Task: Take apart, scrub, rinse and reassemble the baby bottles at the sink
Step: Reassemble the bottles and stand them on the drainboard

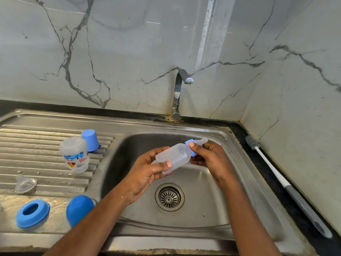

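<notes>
Over the sink basin [206, 183] I hold a small clear baby bottle [175, 156] tilted, its base toward me. My left hand [147, 174] grips the bottle's body from below. My right hand [208, 159] grips the blue collar [191, 148], thumb on top; the clear teat [202, 141] points away to the right. On the drainboard [36, 145] a second, printed bottle [74, 154] stands upside down, without collar or teat. Near it are a blue cap [90, 140], a loose clear teat [25, 184], a blue collar ring [33, 213] and a blue dome cap [79, 209].
The tap [180, 93] stands behind the basin; no water runs from it. A long bottle brush [280, 180] with a white and grey handle lies on the dark counter to the right, along the marble wall. The drain [169, 197] sits in the basin floor.
</notes>
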Tool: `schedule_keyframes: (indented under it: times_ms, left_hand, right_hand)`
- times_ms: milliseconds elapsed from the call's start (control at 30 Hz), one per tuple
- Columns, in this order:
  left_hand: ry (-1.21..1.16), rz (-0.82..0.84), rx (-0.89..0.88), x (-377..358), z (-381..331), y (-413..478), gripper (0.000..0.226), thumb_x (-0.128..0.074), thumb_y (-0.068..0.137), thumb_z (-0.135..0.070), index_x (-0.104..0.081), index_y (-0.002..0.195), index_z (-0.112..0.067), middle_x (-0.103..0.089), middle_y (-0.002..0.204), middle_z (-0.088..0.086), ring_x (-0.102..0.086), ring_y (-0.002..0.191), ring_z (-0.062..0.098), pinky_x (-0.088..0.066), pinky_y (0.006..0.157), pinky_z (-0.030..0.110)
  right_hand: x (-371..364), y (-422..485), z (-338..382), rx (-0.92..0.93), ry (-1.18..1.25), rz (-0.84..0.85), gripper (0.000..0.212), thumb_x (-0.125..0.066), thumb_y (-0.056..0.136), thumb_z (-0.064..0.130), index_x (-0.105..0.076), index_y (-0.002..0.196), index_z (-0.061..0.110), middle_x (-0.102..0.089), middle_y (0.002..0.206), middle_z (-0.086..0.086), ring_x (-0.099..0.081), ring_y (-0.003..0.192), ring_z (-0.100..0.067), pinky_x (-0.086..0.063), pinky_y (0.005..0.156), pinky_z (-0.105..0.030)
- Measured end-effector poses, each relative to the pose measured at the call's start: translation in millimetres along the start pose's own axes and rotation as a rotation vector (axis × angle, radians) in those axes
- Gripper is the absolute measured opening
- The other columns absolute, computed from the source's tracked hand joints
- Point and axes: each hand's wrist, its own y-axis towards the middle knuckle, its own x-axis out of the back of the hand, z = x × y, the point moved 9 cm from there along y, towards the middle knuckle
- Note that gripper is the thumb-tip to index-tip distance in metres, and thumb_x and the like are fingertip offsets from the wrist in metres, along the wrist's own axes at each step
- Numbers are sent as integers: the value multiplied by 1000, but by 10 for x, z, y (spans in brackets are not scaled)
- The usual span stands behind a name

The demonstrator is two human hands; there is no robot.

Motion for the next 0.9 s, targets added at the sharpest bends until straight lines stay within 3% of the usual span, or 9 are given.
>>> schedule_keyframes:
  times_ms: [133,233,400,500,667,733,800,833,900]
  left_hand:
    - [530,22,-115,-25,2,3,72,-89,60,-26,-62,127,-27,-68,118,-8,-65,109,10,-56,94,36]
    - [751,-9,-193,-51,-1,-22,69,-90,67,-24,-55,126,-34,-62,120,-12,-61,106,1,-55,93,28]
    - [1048,-186,-419,-86,-246,-102,71,-87,71,-28,-47,129,-32,-44,117,-18,-53,100,5,-44,75,8]
    - [1071,-221,-442,-81,-254,-102,71,-89,69,-29,-45,124,-33,-42,116,-18,-53,99,6,-43,73,8]
    - [845,-181,-330,-11,-152,-42,72,-88,67,-28,-43,122,-39,-52,119,-16,-56,105,2,-48,78,13]
    - [823,-180,-330,6,-146,-24,71,-87,67,-27,-44,122,-39,-54,119,-15,-57,104,1,-49,80,14]
    - [814,-174,-320,19,-127,-11,70,-87,67,-27,-45,121,-40,-54,118,-14,-57,104,3,-51,83,19]
    - [818,-168,-316,15,-115,-8,70,-87,67,-27,-45,121,-40,-54,118,-14,-57,104,4,-53,83,21]
    - [831,-157,-317,1,-103,-13,70,-88,66,-27,-45,120,-39,-54,118,-14,-57,105,5,-55,84,24]
  right_hand:
    - [-86,-5,-33,-24,-108,45,34,-78,77,44,-75,95,15,-77,88,-3,-73,88,-21,-56,92,-47]
    - [-151,-9,-31,2,-229,42,48,-82,64,56,-73,91,17,-76,86,0,-72,85,-17,-59,84,-42]
    - [-128,-61,101,52,-419,-68,53,-81,65,60,-65,99,24,-69,89,8,-66,82,-7,-52,67,-23]
    - [-163,-109,158,66,-502,-92,52,-77,68,64,-62,98,24,-64,87,10,-62,80,-6,-47,64,-22]
    - [-214,-158,227,54,-530,-8,60,-54,64,84,-64,86,29,-69,82,9,-65,77,-5,-55,72,-30]
    - [-199,-150,219,68,-450,24,68,-51,64,87,-71,92,28,-72,86,9,-67,81,-4,-57,80,-35]
    - [-208,-131,191,79,-295,60,62,-66,75,72,-68,118,28,-72,107,12,-66,99,-1,-55,93,-35]
    - [-222,-120,191,96,-239,77,55,-73,80,54,-64,127,28,-70,115,12,-65,106,0,-53,96,-30]
    - [-263,-134,243,144,-215,112,47,-77,85,19,-62,128,27,-69,113,16,-64,105,4,-51,91,-16]
